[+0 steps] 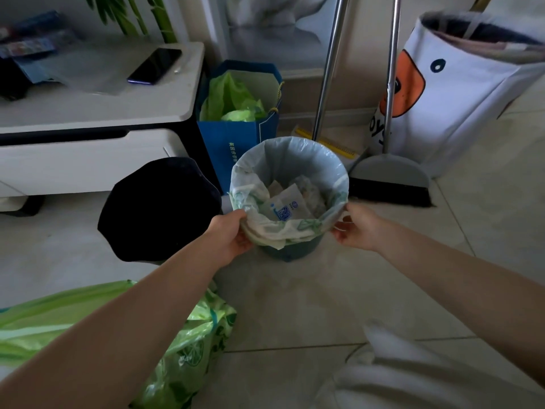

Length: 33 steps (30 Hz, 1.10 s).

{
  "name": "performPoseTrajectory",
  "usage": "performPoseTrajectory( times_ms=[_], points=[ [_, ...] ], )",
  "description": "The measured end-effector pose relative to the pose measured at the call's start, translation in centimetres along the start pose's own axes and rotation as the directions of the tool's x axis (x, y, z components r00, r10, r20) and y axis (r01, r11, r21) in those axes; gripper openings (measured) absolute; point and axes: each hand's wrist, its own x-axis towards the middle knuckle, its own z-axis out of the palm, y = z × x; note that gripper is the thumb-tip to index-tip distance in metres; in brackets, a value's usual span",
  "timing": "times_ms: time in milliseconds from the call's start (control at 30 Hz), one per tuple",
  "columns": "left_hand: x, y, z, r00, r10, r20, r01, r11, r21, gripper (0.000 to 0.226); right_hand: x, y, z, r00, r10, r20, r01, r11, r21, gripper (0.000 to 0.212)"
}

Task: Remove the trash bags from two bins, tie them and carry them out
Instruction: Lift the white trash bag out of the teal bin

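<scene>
A small round blue bin (290,252) stands on the tiled floor in the middle of the view. A pale translucent trash bag (287,160) with green print lines it, folded over the rim, with paper wrappers inside. My left hand (233,231) grips the bag's folded edge at the near left of the rim. My right hand (358,227) pinches the edge at the near right. A filled green trash bag (188,343) lies on the floor at the lower left, partly behind my left forearm.
A dark round object (160,208) sits just left of the bin. Behind it stand a white cabinet (88,154) with a phone (154,65) on top, a blue paper bag (239,137) with green plastic, a broom and dustpan (389,178), and a white fabric basket (454,93).
</scene>
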Motion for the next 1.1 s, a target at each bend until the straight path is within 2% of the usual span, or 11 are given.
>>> performPoseTrajectory(
  times_ms=[133, 233, 333, 433, 533, 600, 800, 867, 933, 1000, 1100],
  points=[
    [-0.1, 1.0, -0.3, 0.998, 0.058, -0.033, -0.057, 0.998, 0.042, 0.022, -0.5, -1.3, -0.3, 0.993, -0.086, -0.081, 0.084, 0.996, -0.027, 0.010],
    [0.0, 2.1, -0.5, 0.995, 0.092, -0.047, -0.090, 0.995, 0.043, 0.023, -1.3, -3.1, -0.3, 0.962, -0.228, -0.151, 0.209, 0.969, -0.134, 0.013],
    [0.3, 3.5, -0.5, 0.986, 0.152, -0.074, -0.148, 0.987, 0.057, 0.022, -2.0, -4.9, -0.1, 0.932, -0.330, -0.151, 0.295, 0.931, -0.216, 0.020],
    [0.8, 5.5, -0.5, 0.980, 0.187, -0.068, -0.177, 0.976, 0.127, 0.023, -2.6, -6.7, 0.6, 0.899, -0.401, -0.174, 0.330, 0.884, -0.332, 0.011],
    [1.4, 7.0, -0.7, 0.980, 0.190, -0.067, -0.166, 0.950, 0.263, 0.029, -2.2, -8.1, 0.7, 0.908, -0.375, -0.185, 0.289, 0.883, -0.371, 0.025],
    [2.1, 7.8, -0.7, 0.972, 0.212, -0.105, -0.176, 0.943, 0.282, 0.030, -1.9, -8.7, 0.8, 0.933, -0.327, -0.151, 0.260, 0.901, -0.346, 0.033],
    [4.3, 9.2, 0.1, 0.968, 0.223, -0.113, -0.176, 0.929, 0.326, 0.021, -0.6, -9.7, 2.0, 0.945, -0.266, -0.190, 0.207, 0.937, -0.282, 0.021],
    [4.7, 9.5, 0.4, 0.958, 0.254, -0.129, -0.195, 0.915, 0.354, 0.014, -0.3, -9.9, 2.6, 0.930, -0.299, -0.214, 0.238, 0.933, -0.269, 0.014],
    [4.8, 9.9, 0.9, 0.938, 0.313, -0.151, -0.248, 0.908, 0.339, 0.003, -0.1, -10.2, 3.3, 0.899, -0.391, -0.198, 0.327, 0.899, -0.292, 0.014],
    [4.5, 10.3, 1.3, 0.898, 0.414, -0.148, -0.363, 0.889, 0.278, 0.013, -0.4, -10.6, 3.9, 0.864, -0.485, -0.133, 0.428, 0.848, -0.311, 0.024],
    [2.8, 10.6, 1.3, 0.842, 0.530, -0.101, -0.511, 0.843, 0.165, 0.017, -1.6, -10.9, 3.9, 0.827, -0.560, -0.056, 0.521, 0.800, -0.296, 0.025]
  ],
)
